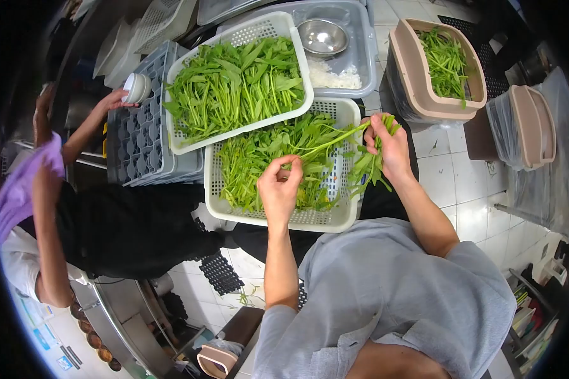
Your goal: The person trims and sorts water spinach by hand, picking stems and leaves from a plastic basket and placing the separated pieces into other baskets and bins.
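Near end of long, thin green stem (330,144) pinched by left hand (279,186), nearer of two; far end clamped in right hand (391,146) with drooping leafy green bunch (366,168). Stem held between hands, long axis slanting away rightward, above white perforated plastic basket (325,219). Beyond, second white plastic basket (305,79), heaped with leafy greens (240,82).

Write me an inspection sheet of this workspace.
Surface: white tiled floor with green scraps.
Job's things: upper white perforated plastic basket, heaped with green leafy stalks, overlaps lower white perforated plastic basket, which also holds greens.
Clutter: round silver metal bowl in grey plastic tub; beige-rimmed bin containing greens.
Hands: left hand pinches long green stem; right hand grips leafy green bunch.
Cables: nothing clearly seen.
Surroundings: another person's hand on white round container by grey plastic compartment rack.
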Demonstrator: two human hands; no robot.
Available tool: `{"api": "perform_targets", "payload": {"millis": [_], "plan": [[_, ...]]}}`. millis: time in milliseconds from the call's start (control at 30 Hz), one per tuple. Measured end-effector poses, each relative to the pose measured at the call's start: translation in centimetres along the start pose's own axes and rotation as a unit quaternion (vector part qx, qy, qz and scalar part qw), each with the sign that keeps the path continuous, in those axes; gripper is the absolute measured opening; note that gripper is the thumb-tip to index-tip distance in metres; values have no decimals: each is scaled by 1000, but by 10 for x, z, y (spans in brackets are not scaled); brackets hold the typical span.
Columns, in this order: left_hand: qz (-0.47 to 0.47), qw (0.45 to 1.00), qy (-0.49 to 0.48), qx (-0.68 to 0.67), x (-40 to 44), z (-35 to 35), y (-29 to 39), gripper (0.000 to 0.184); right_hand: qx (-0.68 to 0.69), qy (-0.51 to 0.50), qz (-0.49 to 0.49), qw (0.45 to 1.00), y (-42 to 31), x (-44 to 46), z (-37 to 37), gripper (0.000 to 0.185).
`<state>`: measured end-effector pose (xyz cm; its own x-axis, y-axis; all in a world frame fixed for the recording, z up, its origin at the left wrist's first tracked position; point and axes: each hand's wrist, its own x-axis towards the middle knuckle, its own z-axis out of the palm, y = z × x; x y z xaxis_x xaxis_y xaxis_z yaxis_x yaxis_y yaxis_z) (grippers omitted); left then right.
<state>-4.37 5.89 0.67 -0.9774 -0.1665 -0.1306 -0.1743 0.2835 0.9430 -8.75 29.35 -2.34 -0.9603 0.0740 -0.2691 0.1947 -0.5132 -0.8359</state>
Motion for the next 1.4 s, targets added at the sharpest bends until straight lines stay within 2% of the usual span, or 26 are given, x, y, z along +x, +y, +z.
{"api": "perform_targets", "payload": {"millis": [67, 133, 167, 233, 267, 367, 433, 467, 533, 567, 600, 667, 733, 767, 833, 867, 900, 933, 967, 1033, 1067, 1100, 1133, 1233, 1300, 1400], "plan": [[1, 998, 22, 52, 2, 3, 1, 13, -10, 19, -33, 999, 1, -5, 9, 22], [15, 996, 85, 9, 5, 6, -4, 13, -15, 46, -78, 996, 2, -8, 14, 23], [41, 989, 130, -57, 10, 5, -12, 14, -13, 48, -80, 996, 1, -5, 10, 23], [45, 977, 195, -76, 14, -10, -11, 15, 50, 89, -83, 991, -4, 5, -7, 21], [45, 973, 209, -91, 13, -13, -7, 16, 45, 70, -80, 993, -5, 9, -17, 20], [187, 947, 258, -43, 2, -2, 54, 17, 10, 73, -59, 996, -8, 7, -22, 20], [332, 889, 310, -54, -4, 18, 100, 16, -9, 53, -59, 997, 0, 7, -29, 20], [437, 852, 264, -119, -6, 27, 121, 10, 7, 50, -51, 997, 2, 4, -29, 20], [531, 786, 192, -253, -11, 69, 173, 15, 29, 44, -36, 998, 2, -3, -28, 19], [565, 795, 130, -181, -3, 91, 189, 21, 37, 43, -28, 998, 1, -6, -27, 19], [596, 793, 67, -111, 6, 113, 205, 35, 23, 64, -44, 997, 1, -9, -24, 16], [638, 770, 1, -18, 36, 163, 213, 53, 21, 83, -63, 994, -5, -18, -23, 14], [466, 842, -158, 222, 45, 197, 177, 59, 24, 97, -100, 990, -6, -21, -25, 17], [479, 829, -154, 245, 42, 201, 160, 57, 38, 98, -125, 987, -5, -20, -26, 22], [414, 874, -233, 100, 27, 179, 143, 44, 77, 92, -131, 984, 5, -15, -40, 34], [373, 893, -244, 67, 23, 160, 129, 35, 80, 70, -82, 991, 21, -12, -61, 27], [338, 907, -250, 27, 22, 143, 115, 25, 78, 113, -65, 988, 21, -8, -62, 21], [299, 934, -197, -15, 17, 122, 101, 12, 73, 117, -25, 990, 10, -6, -60, 22], [238, 956, -172, -9, 14, 96, 82, 12, 114, 62, 0, 992, 9, -5, -65, 24], [140, 986, -62, 69, 18, 49, 31, 14, 78, 64, 8, 995, 7, -2, -67, 26], [109, 985, -7, 137, 23, 29, -1, 16, 78, 64, 12, 995, 6, 0, -66, 26], [90, 960, 9, 267, 25, 7, -30, 19, 69, 59, 5, 996, 5, 3, -65, 27], [59, 946, 17, 319, 26, -7, -57, 22, 60, 53, -3, 997, 4, 5, -63, 28], [85, 915, 25, 394, 22, -20, -93, 20, 45, 30, -50, 997, -4, 9, -54, 31], [68, 920, 22, 386, 18, -22, -96, 22, 9, 23, -67, 997, -11, 8, -46, 34], [112, 943, 31, 313, 4, -26, -80, 23, 4, 2, -121, 993, -21, 3, -37, 35]]}}
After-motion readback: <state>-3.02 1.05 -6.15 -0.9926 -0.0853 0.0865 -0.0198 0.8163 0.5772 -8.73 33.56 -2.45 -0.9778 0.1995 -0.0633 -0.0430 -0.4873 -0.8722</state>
